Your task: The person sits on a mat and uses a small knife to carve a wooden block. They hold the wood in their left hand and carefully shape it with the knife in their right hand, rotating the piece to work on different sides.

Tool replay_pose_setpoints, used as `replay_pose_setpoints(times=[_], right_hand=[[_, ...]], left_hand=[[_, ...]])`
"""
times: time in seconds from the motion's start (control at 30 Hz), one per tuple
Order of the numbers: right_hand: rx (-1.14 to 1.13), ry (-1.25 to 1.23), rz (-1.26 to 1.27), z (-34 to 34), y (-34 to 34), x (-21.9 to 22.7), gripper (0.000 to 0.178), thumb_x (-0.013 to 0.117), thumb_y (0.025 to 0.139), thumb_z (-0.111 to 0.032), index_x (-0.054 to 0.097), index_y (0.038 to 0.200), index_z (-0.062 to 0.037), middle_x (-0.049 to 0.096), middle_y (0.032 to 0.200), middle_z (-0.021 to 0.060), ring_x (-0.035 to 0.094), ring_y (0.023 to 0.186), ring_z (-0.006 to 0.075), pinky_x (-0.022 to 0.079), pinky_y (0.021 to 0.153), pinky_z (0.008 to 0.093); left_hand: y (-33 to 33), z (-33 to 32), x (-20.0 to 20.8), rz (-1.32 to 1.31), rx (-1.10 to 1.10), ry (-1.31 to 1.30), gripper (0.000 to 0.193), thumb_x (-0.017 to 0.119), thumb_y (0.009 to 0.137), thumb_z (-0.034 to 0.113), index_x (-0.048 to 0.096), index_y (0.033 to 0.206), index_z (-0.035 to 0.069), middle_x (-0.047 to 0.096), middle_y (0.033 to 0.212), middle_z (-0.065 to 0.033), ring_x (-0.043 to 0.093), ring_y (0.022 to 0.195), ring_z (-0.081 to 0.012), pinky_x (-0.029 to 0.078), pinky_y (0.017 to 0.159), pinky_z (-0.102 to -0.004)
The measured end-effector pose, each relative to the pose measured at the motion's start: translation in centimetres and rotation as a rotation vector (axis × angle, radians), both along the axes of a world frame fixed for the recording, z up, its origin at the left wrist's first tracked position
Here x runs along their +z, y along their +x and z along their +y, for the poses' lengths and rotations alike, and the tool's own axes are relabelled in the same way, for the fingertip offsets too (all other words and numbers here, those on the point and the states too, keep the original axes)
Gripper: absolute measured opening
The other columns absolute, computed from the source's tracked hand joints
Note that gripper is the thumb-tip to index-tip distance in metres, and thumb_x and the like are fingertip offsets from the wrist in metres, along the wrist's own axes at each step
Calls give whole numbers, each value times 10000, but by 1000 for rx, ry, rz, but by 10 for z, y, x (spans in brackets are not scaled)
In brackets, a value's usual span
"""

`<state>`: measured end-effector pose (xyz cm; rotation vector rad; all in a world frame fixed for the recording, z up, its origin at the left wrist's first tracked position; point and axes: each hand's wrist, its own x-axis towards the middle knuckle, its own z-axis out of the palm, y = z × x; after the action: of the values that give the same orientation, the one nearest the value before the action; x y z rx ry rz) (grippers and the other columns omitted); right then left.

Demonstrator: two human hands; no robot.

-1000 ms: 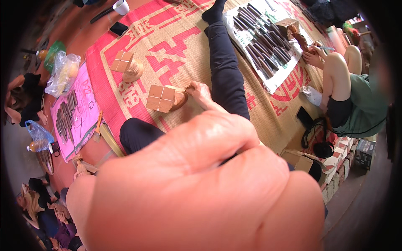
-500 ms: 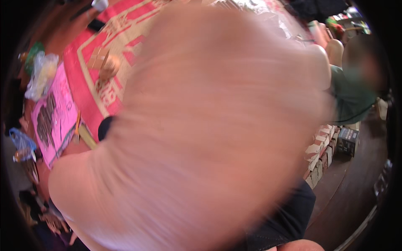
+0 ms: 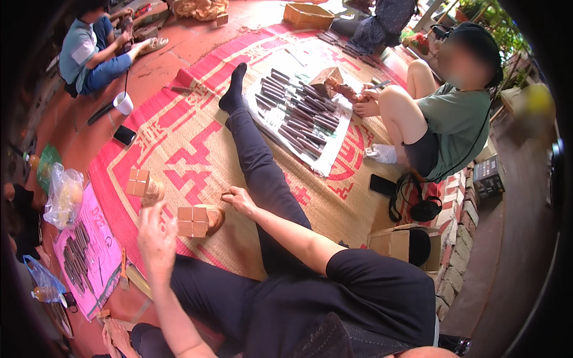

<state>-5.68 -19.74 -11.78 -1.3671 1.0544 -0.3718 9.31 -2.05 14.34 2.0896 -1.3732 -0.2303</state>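
Right hand (image 3: 240, 201) pinches small brown piece (image 3: 227, 194), shape unclear | left hand (image 3: 157, 240) half-open, nothing visible in it | I'd brace the nearer reddish-brown, square-faced wooden block (image 3: 192, 221) first

Pink sheet (image 3: 106, 256), near left: short reddish marking. Dark box (image 3: 488, 174), right: pale print, too small to read.

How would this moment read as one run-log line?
left hand: raised | right hand: near wooden block, grip unclear | tools: on white sheet
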Motion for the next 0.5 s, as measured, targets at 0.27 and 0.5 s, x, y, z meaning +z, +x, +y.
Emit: replay_pose_setpoints(times=[0.27, 0.5], right_hand=[[-4, 117, -129, -5, -8, -5, 207, 733, 753, -92, 610, 908, -31, 554, 672, 10, 499, 549, 91, 386, 484, 258], [-67, 135, -204, -1, 2, -12, 172, 717, 725, -24, 598, 849, -34, 538, 655, 5, 487, 536, 94, 381, 469, 255]], left_hand=[[-31, -24, -107, 77, 66, 23, 492, 617, 847, 293, 539, 1269, 53, 507, 1245, -201, 438, 1212, -390, 338, 1046, -502], [-33, -35, -122, -177, 120, -39, 391, 614, 860, 266, 591, 1185, 51, 550, 1166, -170, 512, 1118, -358, 399, 963, -484]])
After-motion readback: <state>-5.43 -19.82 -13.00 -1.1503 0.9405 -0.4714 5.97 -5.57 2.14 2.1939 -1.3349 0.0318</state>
